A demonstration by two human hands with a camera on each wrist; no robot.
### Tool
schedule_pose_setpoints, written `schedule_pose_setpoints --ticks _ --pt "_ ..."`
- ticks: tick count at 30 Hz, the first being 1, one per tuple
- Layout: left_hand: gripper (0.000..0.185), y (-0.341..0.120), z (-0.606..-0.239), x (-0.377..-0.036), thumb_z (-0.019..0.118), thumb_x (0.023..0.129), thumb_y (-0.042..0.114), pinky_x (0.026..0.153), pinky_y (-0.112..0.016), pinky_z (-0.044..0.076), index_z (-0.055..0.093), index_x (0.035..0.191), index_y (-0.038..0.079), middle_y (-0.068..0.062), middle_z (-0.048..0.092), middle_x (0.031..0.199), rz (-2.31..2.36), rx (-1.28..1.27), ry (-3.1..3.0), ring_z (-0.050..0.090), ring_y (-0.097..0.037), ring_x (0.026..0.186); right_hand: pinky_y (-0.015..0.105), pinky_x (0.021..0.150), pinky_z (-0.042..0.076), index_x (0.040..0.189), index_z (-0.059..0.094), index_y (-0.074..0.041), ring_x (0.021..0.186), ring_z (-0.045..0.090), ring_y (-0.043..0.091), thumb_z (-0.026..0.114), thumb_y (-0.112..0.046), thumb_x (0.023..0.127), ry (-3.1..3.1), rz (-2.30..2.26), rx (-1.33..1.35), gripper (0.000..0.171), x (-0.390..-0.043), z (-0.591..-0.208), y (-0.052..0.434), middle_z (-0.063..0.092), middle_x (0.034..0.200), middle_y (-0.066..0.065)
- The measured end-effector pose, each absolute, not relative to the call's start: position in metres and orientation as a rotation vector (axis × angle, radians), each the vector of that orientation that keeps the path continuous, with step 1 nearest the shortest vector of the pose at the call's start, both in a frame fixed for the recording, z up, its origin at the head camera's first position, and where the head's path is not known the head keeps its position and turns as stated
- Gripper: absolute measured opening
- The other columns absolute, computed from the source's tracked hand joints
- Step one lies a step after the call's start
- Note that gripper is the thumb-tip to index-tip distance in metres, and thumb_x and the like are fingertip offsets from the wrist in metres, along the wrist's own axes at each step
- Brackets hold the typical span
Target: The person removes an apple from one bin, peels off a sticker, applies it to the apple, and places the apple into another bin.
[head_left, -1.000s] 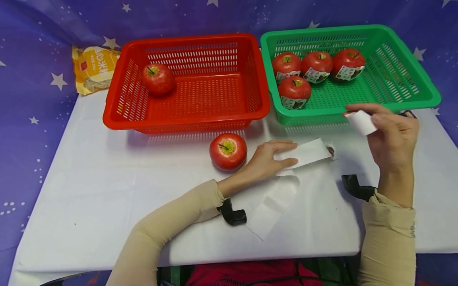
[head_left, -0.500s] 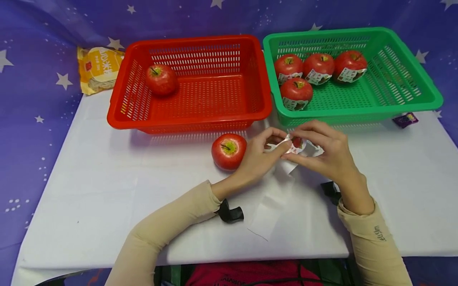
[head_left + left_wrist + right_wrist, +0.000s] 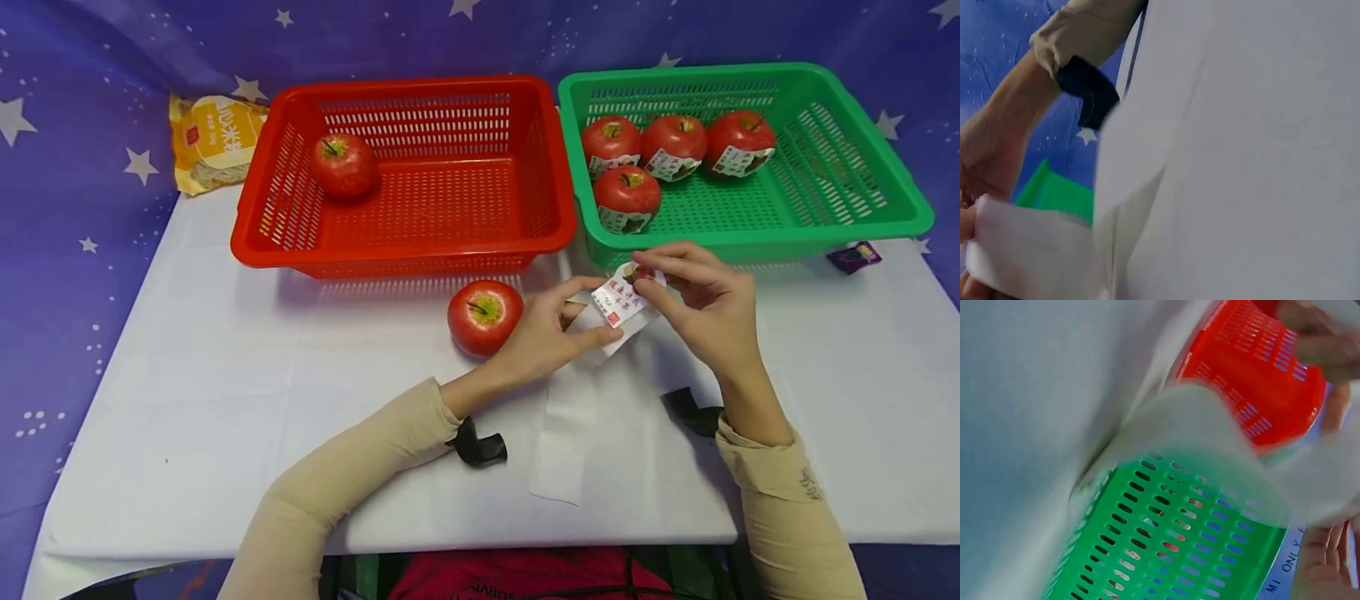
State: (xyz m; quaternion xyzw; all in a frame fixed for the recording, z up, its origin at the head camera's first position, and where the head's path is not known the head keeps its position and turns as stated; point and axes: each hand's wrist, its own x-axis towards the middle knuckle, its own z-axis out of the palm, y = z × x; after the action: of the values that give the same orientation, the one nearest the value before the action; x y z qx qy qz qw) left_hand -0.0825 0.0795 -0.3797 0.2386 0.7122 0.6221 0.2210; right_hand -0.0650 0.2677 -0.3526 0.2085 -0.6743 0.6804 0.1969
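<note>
In the head view, a printed white sticker label (image 3: 617,302) with red characters and a fruit picture lies between the two hands. My right hand (image 3: 712,312) pinches its upper right end. My left hand (image 3: 546,333) holds the label's paper strip (image 3: 564,442) between thumb and fingers, and the strip trails down onto the table. Beside the left wrist sits a red apple (image 3: 486,318) with a stem and no label showing. Close up in the left wrist view, the pale strip (image 3: 1035,250) spans the gap near the fingers; the right wrist view is blurred.
A red basket (image 3: 405,260) at the back holds one apple (image 3: 345,167). To its right stands a green basket (image 3: 765,242) with several labelled apples (image 3: 627,196). A yellow packet (image 3: 217,143) lies at the back left, and a small purple wrapper (image 3: 853,257) at the right.
The right hand has come down and left from near the green basket to the left hand. The label has turned its printed face up, and the trailing strip has shifted on the table.
</note>
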Motion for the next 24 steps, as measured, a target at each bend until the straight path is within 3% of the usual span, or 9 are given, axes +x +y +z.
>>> schedule_pose_setpoints --ticks 4,7,11,14,17,21,24 --pt "0.041 0.089 -0.388 -0.087 0.074 0.085 0.019 0.057 -0.017 0.043 0.060 0.124 0.019 -0.004 0.075 0.085 1.474 0.679 2.023 0.060 -0.004 0.064 0.020 0.066 0.052 0.096 0.066 0.022 0.081 0.066 0.020 0.055 0.032 0.070 -1.590 2.111 0.511 0.030 -0.067 -0.348 0.274 0.071 0.094 0.017" --pt "0.040 0.104 -0.388 -0.088 0.075 0.084 0.023 0.068 -0.012 0.044 0.061 0.122 0.020 0.001 0.074 0.101 1.443 0.737 2.095 0.065 -0.001 0.076 0.026 0.070 0.056 0.103 0.059 0.024 0.082 0.067 0.027 0.049 0.038 0.067 -1.324 2.368 0.546 0.040 -0.067 -0.345 0.273 0.069 0.093 0.024" --pt "0.045 0.127 -0.381 -0.096 0.074 0.083 0.018 0.079 -0.009 0.043 0.059 0.125 0.014 0.000 0.070 0.115 1.549 0.813 2.240 0.065 -0.005 0.093 0.033 0.074 0.058 0.110 0.050 0.019 0.083 0.068 0.033 0.050 0.039 0.068 -1.139 2.649 0.625 0.046 -0.063 -0.341 0.263 0.066 0.096 0.026" --pt "0.053 0.131 -0.376 -0.101 0.070 0.083 0.012 0.082 -0.013 0.045 0.052 0.133 0.008 -0.006 0.070 0.114 1.461 0.909 2.370 0.065 -0.015 0.099 0.034 0.073 0.058 0.108 0.048 0.017 0.084 0.067 0.033 0.054 0.037 0.067 -1.079 2.749 0.693 0.045 -0.059 -0.339 0.250 0.064 0.098 0.027" --pt "0.043 0.116 -0.371 -0.101 0.066 0.084 0.010 0.084 -0.019 0.047 0.055 0.124 0.003 -0.010 0.068 0.111 1.274 0.986 2.445 0.064 -0.021 0.102 0.030 0.074 0.058 0.104 0.050 0.013 0.087 0.066 0.026 0.054 0.037 0.066 -1.193 2.780 0.702 0.045 -0.057 -0.339 0.236 0.064 0.099 0.021" --pt "0.025 0.075 -0.361 -0.096 0.063 0.087 0.011 0.083 -0.025 0.050 0.061 0.111 0.005 -0.007 0.068 0.102 1.002 1.132 2.536 0.063 -0.020 0.097 0.022 0.073 0.056 0.103 0.053 0.004 0.087 0.064 0.018 0.054 0.034 0.070 -1.413 2.804 0.644 0.045 -0.058 -0.345 0.222 0.063 0.098 0.011" --pt "0.035 0.039 -0.354 -0.093 0.064 0.090 0.016 0.089 -0.031 0.050 0.060 0.124 0.007 -0.004 0.069 0.101 0.859 1.374 2.655 0.064 -0.018 0.097 0.023 0.072 0.056 0.104 0.052 0.003 0.086 0.066 0.019 0.058 0.029 0.073 -1.454 2.840 0.626 0.041 -0.060 -0.351 0.217 0.063 0.097 0.011"
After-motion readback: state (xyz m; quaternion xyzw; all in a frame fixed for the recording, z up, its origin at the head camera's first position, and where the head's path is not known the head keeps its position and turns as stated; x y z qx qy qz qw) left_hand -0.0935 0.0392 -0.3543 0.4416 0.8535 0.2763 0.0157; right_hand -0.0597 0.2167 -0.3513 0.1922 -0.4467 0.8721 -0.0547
